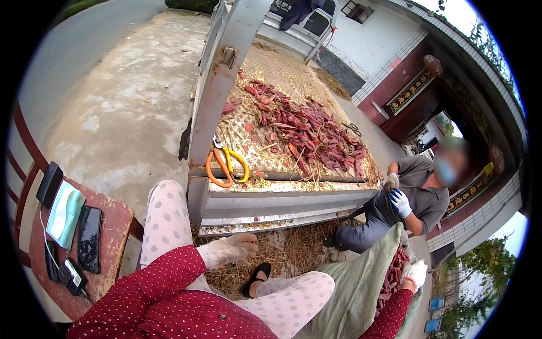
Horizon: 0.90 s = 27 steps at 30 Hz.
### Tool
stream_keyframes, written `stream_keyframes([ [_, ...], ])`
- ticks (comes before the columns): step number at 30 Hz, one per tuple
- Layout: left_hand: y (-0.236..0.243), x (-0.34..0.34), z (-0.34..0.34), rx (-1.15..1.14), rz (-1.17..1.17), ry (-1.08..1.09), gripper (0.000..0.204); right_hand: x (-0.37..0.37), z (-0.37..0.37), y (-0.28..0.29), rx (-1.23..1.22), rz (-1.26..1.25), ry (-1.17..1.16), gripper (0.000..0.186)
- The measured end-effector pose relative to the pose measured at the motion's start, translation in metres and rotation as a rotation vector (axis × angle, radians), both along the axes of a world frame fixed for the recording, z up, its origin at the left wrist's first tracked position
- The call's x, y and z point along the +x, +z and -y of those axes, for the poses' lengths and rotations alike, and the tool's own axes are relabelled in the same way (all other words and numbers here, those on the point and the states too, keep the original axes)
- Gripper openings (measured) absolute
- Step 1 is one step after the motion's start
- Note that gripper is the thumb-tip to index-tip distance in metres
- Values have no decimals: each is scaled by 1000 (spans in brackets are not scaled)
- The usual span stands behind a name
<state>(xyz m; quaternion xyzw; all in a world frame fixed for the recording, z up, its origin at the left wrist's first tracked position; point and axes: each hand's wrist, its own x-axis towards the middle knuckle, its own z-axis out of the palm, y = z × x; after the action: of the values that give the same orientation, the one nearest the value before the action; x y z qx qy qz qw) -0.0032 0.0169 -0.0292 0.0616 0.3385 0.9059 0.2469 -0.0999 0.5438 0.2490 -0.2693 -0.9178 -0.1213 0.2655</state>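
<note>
from where i stand, the person's left hand, in a thin off-white knit glove, hangs over coarse brown straw, its fingers loosely bent and apart with nothing in them. the right hand, gloved in the same pale cloth, reaches to the mouth of a slack, creased green woven sack, against the wrinkled dark-red dried peppers inside; i cannot tell whether its fingers grip any. more long, leathery red peppers lie in a tangled heap on the truck's worn metal bed, among straw and yellowish flecks. near the bed's dull, ridged edge rest scissors with looped orange and yellow handles, close to the rusty grey steel post. beyond the sack sits a co-worker in a dark grey shirt, one hand in a blue-and-white glove. at the left, a scuffed, red-painted wooden seat bears a soft, pleated pale-blue face mask and, beside it, a flat, glossy black phone.
</note>
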Motion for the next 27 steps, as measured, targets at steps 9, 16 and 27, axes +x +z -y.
stream_keyframes([
  [9, 3, 6, 9, -207, -17, -25, 80, -86, 361, -29, -129, -88, 1384, 33],
  [16, -1, 11, 18, -285, -3, -45, 80, -131, 561, -42, -34, 79, 1704, 33],
  [27, -9, 12, 23, -274, -27, -81, 65, -220, 659, -100, 226, 483, 1451, 30],
])
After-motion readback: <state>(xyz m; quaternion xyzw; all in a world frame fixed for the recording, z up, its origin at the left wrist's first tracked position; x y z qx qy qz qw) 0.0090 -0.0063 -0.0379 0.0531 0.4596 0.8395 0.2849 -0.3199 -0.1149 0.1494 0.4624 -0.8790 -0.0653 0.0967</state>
